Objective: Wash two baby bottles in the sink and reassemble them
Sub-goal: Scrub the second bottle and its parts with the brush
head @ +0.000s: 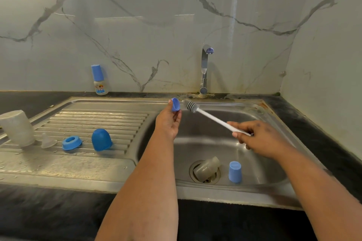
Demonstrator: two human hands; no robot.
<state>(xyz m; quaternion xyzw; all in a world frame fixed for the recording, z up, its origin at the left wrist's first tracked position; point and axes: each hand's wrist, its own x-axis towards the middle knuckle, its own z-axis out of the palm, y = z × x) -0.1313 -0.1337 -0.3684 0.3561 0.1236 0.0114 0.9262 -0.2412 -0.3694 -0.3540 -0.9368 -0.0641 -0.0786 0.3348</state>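
Observation:
My left hand [168, 122] pinches a small blue screw ring [175, 104] over the sink basin [260, 115]. My right hand [258, 137] grips the white handle of a bottle brush [211, 118], whose grey head points at the ring without touching it. In the basin a clear bottle body [207, 167] lies on the drain beside an upturned blue cap [235, 172]. On the drainboard [94, 117] stand an inverted clear bottle body [18, 127], a clear teat [48, 141], a blue ring [71, 143] and a blue dome cap [101, 139].
A small assembled bottle with a blue cap [100, 80] stands on the dark counter against the marble wall. The chrome tap [204, 70] rises behind the basin, with no water running. A white cable hangs on the wall above.

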